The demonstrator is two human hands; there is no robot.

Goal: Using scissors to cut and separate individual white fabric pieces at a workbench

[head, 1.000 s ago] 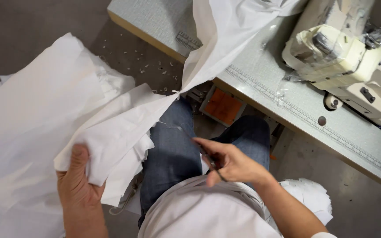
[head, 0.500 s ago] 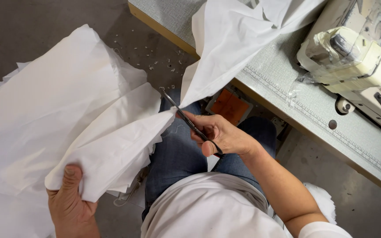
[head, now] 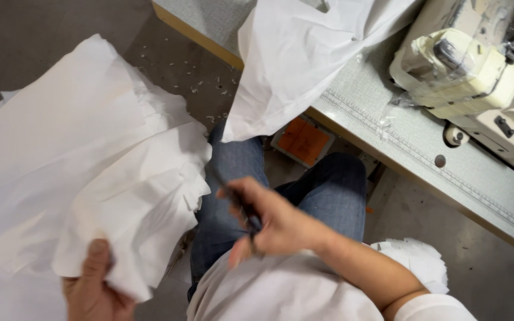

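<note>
Head camera view, looking down at my lap; my left hand (head: 93, 285), low at the bottom left, pinches the lower edge of a stack of white fabric pieces (head: 84, 184), thumb on top, fingers hidden underneath; the stack fans out over my left side and hangs off my left knee, covering most of the left half of the view. My right hand (head: 266, 223), blurred, sits over my thighs in blue jeans (head: 328, 190), closed around small dark scissors (head: 246, 217); I cannot tell whether the blades are apart or together; the tips point toward the fabric stack and lie just beside its right edge, apart from it as far as I can see. A second white cloth (head: 298, 59) drapes over the near edge of the grey sewing table (head: 388, 137), hanging down toward my knees; a cream sewing machine (head: 483, 77) stands at the table's far right. An orange foot pedal (head: 303, 141) shows under the table edge; thread scraps (head: 200, 83) dot the grey floor (head: 43, 30).
</note>
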